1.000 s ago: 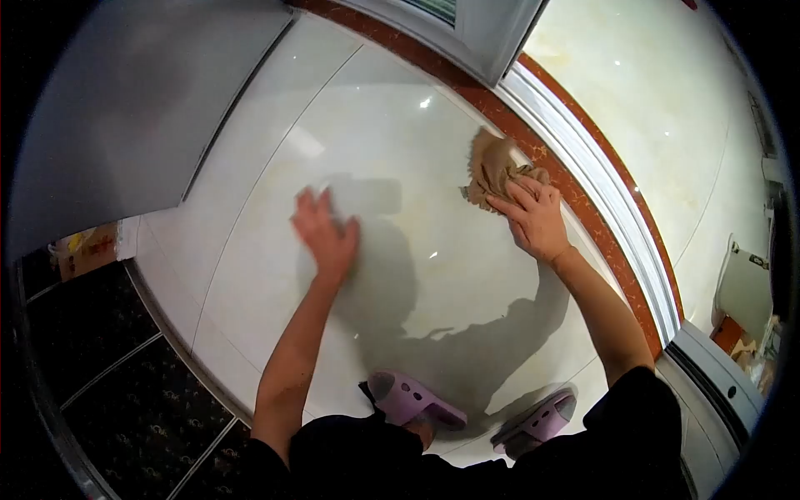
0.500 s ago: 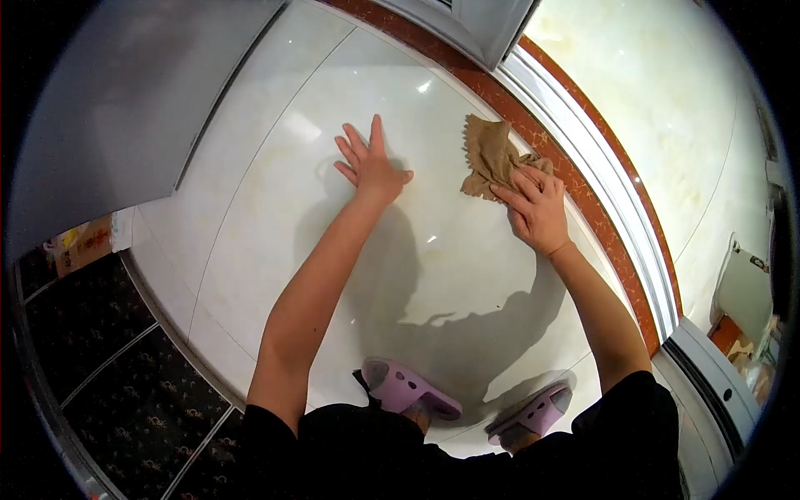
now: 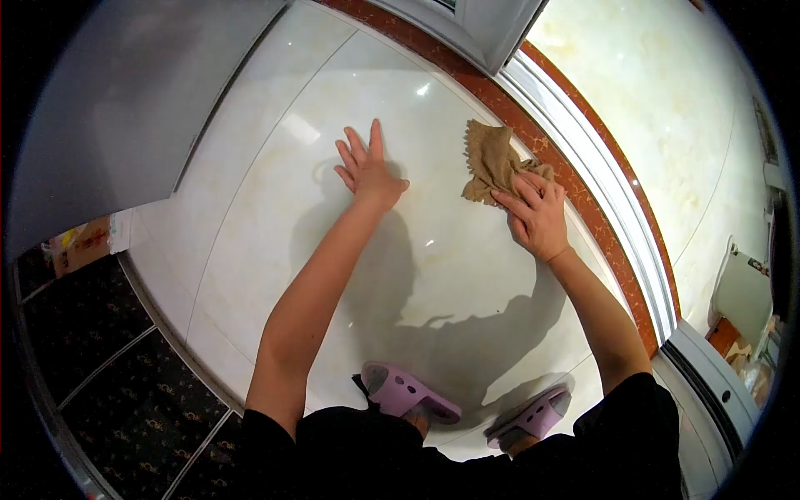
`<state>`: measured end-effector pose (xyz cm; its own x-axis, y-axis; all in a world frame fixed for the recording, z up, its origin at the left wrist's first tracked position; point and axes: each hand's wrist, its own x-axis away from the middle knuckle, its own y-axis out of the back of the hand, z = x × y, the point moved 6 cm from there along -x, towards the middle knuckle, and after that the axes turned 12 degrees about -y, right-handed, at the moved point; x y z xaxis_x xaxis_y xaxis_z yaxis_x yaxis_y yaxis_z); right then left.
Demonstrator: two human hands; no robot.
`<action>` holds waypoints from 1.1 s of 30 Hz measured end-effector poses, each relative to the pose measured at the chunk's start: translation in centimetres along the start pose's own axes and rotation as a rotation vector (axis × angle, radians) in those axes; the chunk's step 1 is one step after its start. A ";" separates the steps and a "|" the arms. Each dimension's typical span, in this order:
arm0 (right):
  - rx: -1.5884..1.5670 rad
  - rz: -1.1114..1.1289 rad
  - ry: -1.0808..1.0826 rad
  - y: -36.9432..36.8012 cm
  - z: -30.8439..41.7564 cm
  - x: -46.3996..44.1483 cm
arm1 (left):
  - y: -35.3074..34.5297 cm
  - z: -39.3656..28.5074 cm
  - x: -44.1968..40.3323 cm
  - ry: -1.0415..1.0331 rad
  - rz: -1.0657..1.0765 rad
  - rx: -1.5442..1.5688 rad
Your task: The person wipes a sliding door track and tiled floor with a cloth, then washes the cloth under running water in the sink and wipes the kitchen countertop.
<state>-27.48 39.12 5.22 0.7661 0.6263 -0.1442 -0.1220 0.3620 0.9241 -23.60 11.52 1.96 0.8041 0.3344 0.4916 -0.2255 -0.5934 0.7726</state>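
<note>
Leftmost, a grey panel (image 3: 125,100) stood along the left edge of the pale floor (image 3: 267,225), with a cardboard box (image 3: 87,246) below its lower end and dark tiles (image 3: 92,342) past the floor's near left corner. Rightward, the left hand (image 3: 372,171) lay out over the middle of the floor, holding nothing, its fingers spread towards the far edge and its thumb out to the right; it seemed set down on the surface, though how firmly could not be told. Two pink slippers (image 3: 408,392) stood at the near edge. Further right, the brown cloth (image 3: 490,158) lay at the floor's right edge, just beside the red-brown strip (image 3: 523,121). Its longer run slanted from a spread, jagged-edged end, up and left, down to a bunched end on the right. The right hand (image 3: 542,218) was much the nearer: its bent fingers gripped the bunched end, so most of the cloth lay ahead of it and to its left. From the left hand, the cloth lay to the right, well apart across bare floor. Beyond the strip curved a white rail (image 3: 612,187).
</note>
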 end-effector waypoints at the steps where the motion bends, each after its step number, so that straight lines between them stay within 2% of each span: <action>1: 0.000 -0.001 -0.001 0.0 0.0 -0.1 | 0.0 0.0 0.0 0.006 -0.015 0.013; 6: 0.012 -0.003 -0.002 0.1 0.1 0.0 | 0.0 -1.0 -0.1 0.056 -0.079 0.038; 12: -0.014 -0.006 0.003 -0.1 -0.1 0.1 | 0.0 -0.1 -0.1 0.015 -0.036 0.011; 21: -0.009 -0.010 0.006 0.2 -0.1 0.0 | 0.2 -0.4 -0.3 0.059 -0.036 -0.017; 33: -0.014 0.003 -0.010 0.1 0.0 -0.1 | 0.2 -0.9 0.2 0.054 -0.146 0.027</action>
<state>-27.56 39.13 5.27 0.7720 0.6206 -0.1375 -0.1336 0.3698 0.9194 -23.98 12.09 2.54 0.7961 0.4572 0.3966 -0.0933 -0.5547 0.8268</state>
